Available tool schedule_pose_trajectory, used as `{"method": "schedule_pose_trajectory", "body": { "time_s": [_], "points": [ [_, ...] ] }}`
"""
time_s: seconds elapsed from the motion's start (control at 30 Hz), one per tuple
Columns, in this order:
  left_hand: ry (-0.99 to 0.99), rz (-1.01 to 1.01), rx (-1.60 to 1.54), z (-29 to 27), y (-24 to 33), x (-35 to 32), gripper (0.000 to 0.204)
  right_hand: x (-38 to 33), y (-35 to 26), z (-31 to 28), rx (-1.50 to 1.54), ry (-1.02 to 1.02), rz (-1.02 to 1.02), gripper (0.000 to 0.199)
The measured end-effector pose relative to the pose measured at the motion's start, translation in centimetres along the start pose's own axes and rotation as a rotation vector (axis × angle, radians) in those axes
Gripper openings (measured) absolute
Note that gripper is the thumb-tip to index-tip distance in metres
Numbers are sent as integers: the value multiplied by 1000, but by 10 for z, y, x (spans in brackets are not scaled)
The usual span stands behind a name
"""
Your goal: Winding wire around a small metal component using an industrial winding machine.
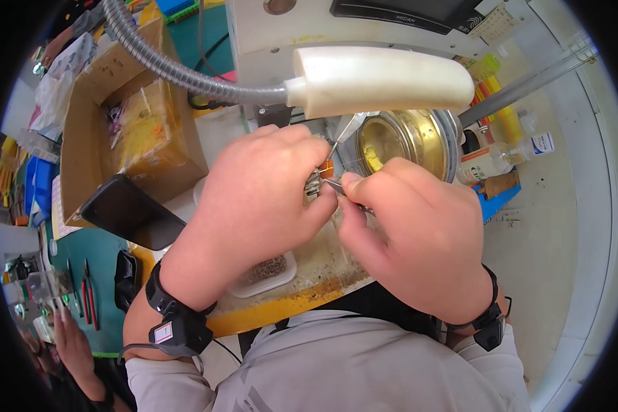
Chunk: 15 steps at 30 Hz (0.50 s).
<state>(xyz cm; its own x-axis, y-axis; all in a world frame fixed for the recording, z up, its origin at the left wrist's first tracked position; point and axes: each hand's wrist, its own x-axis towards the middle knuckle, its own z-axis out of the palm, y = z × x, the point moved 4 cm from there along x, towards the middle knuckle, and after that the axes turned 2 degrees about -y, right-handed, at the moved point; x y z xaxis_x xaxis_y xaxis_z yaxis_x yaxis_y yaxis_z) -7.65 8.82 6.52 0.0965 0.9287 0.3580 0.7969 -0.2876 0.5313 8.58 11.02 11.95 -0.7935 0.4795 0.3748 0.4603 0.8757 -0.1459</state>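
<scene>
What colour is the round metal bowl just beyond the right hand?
The bowl is a brassy gold; the head view shows it.

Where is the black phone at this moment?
In the head view, the black phone is at the left, just below the cardboard box and left of the person's left hand.

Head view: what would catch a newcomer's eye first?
A long off-white fixture on a ribbed metal gooseneck spans the upper middle. At the centre, the bare left hand pinches a small silvery metal piece, the bare right hand a slim grey metal tool.
</scene>
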Motion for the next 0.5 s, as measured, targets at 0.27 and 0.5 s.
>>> {"method": "schedule_pose_trajectory", "body": {
  "time_s": [0.27, 0.5],
  "points": [
    [-8, -7, 9, 1, -1, 1, 21, 4, -1, 4, -37, 11, 87, 20],
    [1, -3, 6, 0, 0, 0, 19, 7, -3, 4, -30, -6, 110, 17]
  ]
}}
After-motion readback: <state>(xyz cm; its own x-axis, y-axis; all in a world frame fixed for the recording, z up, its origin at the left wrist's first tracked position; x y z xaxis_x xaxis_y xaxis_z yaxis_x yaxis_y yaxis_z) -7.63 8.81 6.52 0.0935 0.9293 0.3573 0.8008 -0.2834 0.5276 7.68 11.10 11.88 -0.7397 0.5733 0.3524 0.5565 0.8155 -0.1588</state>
